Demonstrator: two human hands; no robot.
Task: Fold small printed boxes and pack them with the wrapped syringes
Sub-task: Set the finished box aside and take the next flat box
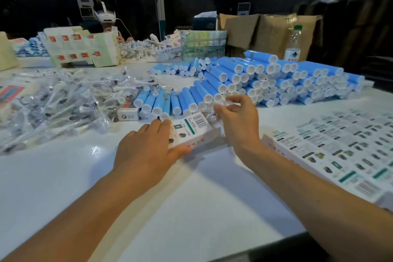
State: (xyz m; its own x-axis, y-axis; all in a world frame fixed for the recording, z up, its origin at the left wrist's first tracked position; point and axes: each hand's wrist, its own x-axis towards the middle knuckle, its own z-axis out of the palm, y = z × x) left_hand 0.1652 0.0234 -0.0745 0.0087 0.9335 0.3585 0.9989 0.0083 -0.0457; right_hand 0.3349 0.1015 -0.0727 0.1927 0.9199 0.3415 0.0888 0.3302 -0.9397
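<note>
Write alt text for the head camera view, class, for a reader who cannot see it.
The left hand holds a small printed box on a white table while the right hand pinches a clear wrapped syringe at its far end. Loose syringes lie left, blue tubes behind, flat boxes right.

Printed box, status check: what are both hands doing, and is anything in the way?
Left hand grips printed box on table. Right hand pinches clear wrapped syringe at box's far end. Blue tubes crowd just behind.
</note>
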